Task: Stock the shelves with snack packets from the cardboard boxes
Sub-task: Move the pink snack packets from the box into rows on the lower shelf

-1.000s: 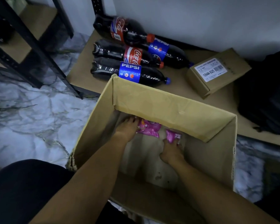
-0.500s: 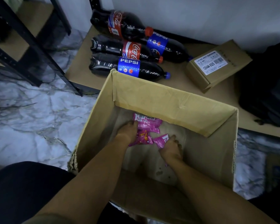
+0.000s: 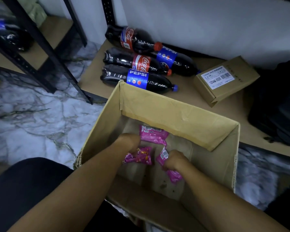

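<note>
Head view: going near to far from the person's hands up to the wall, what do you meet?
Right hand gripping a pink packet → left hand holding pink packets → far wall of the cardboard box → front Pepsi bottle → rearmost Coca-Cola bottle.

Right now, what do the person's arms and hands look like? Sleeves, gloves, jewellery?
Both forearms are bare up to the frame edge: no sleeves in view. The left hand and right hand wear no gloves, and no watch, bracelet or rings are visible, though the fingers are mostly hidden. Dark clothing covers the leg at lower left.
</note>
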